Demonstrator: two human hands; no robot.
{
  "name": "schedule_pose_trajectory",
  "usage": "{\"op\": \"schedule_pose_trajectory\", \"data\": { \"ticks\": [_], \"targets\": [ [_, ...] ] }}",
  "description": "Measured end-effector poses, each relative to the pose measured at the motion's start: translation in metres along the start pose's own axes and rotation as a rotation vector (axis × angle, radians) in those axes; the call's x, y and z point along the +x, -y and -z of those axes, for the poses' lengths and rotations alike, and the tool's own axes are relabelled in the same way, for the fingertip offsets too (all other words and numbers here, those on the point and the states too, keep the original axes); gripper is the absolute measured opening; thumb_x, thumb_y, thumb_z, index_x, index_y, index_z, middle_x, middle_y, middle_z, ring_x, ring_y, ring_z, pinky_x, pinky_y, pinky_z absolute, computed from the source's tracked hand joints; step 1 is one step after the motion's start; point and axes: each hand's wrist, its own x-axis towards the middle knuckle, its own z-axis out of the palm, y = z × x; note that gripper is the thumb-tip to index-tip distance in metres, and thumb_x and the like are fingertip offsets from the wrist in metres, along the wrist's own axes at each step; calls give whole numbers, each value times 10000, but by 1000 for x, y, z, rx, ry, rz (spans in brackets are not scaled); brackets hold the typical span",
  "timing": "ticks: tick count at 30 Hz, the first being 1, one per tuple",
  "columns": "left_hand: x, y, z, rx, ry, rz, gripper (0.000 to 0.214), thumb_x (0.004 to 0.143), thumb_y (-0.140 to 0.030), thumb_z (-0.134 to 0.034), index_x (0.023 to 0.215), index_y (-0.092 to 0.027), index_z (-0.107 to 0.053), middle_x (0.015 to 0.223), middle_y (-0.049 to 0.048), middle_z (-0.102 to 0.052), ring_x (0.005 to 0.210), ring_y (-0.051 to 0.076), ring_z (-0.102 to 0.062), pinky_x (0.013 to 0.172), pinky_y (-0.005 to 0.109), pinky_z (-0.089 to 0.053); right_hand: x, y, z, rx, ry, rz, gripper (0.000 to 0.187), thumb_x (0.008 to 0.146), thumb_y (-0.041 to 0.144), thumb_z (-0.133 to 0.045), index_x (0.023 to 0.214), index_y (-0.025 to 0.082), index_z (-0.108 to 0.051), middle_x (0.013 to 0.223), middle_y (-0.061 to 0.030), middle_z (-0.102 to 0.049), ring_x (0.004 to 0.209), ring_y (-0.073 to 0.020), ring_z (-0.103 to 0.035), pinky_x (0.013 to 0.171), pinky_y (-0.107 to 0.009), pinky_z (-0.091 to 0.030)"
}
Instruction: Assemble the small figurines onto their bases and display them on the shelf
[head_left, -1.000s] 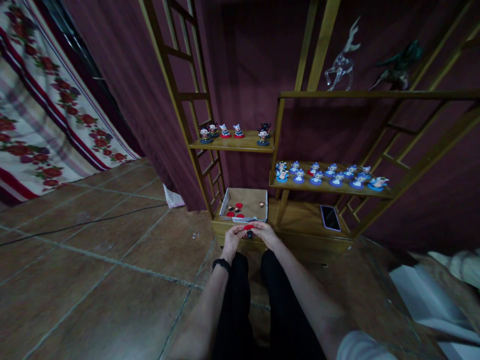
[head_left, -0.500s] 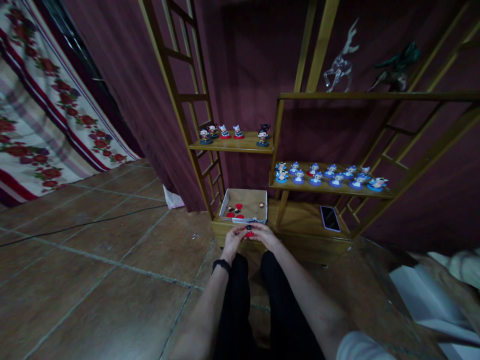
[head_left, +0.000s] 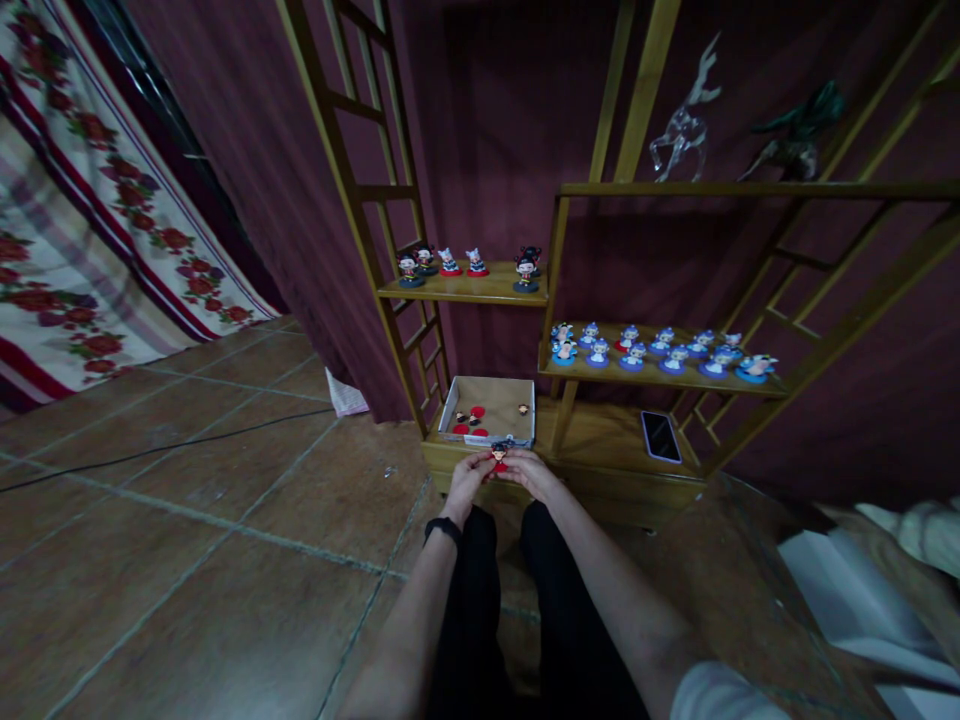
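A small black-haired figurine [head_left: 499, 454] on a red base is held between both my hands, just in front of the shallow cardboard box [head_left: 495, 385]. My left hand [head_left: 471, 474] grips it from the left, fingers closed. From the other side my right hand [head_left: 531, 472] pinches it, also closed. Its face now points up toward me. Inside the box lie several figurine pieces [head_left: 474, 418] and red discs [head_left: 478, 411], with one more small head [head_left: 523, 409] at the right. My fingers hide part of the red base.
Figurines in dark outfits [head_left: 526, 272] and white-and-red ones [head_left: 477, 263] stand on the upper left shelf [head_left: 465, 290]. Several blue-and-white figurines [head_left: 634, 355] line the right shelf. A phone [head_left: 661, 438] lies on the bottom board. A clear deer statue [head_left: 684, 130] stands higher up.
The figurine in my hands has turned or tilted, so its face shows where mainly black hair showed before. Both hands stay in nearly the same place.
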Motion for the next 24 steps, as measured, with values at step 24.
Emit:
{"op": "schedule_pose_trajectory", "data": {
  "ticks": [24],
  "targets": [
    [-2, -1, -2, 78, 32, -20, 466, 517, -294, -761, 933, -113, -657, 632, 13, -623, 563, 97, -514, 550, 213, -366, -1, 3, 0, 50, -21, -15, 158, 674, 111, -600, 824, 151, -631, 720, -29, -682, 691, -134, -647, 750, -312, -530]
  ]
}}
